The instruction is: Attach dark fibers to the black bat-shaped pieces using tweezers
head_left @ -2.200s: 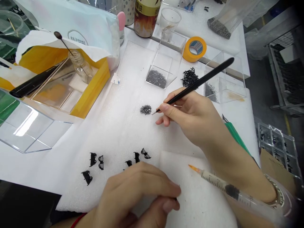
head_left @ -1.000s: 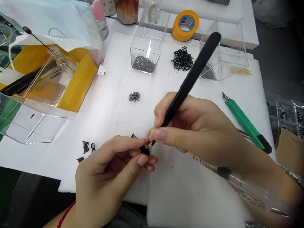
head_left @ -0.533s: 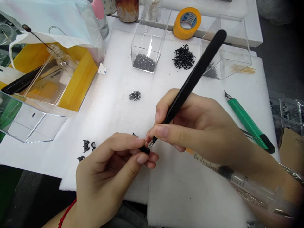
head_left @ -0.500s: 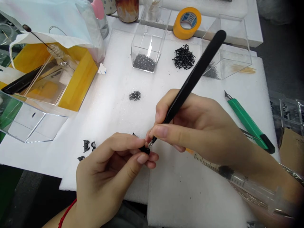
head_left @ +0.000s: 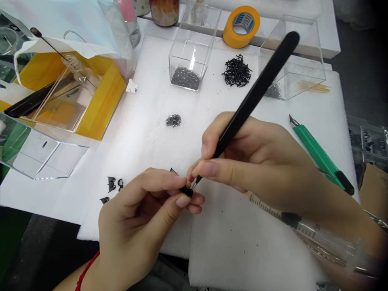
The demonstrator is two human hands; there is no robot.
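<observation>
Above a white foam pad point(head_left: 136, 149), the left hand point(head_left: 141, 218) is pinching a small black part point(head_left: 187, 192), its shape half hidden, while the right hand point(head_left: 254, 161) is gripping slim black tweezers point(head_left: 257, 91) with their tips at it.

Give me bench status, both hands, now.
Left grip shut on small black part. Right grip holding black tweezers, tips at the part. Syringe under right forearm, not blocking.

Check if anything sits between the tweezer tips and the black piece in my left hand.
Nothing visible: the black tweezers in the right hand end at the small black piece in the left hand.
</observation>
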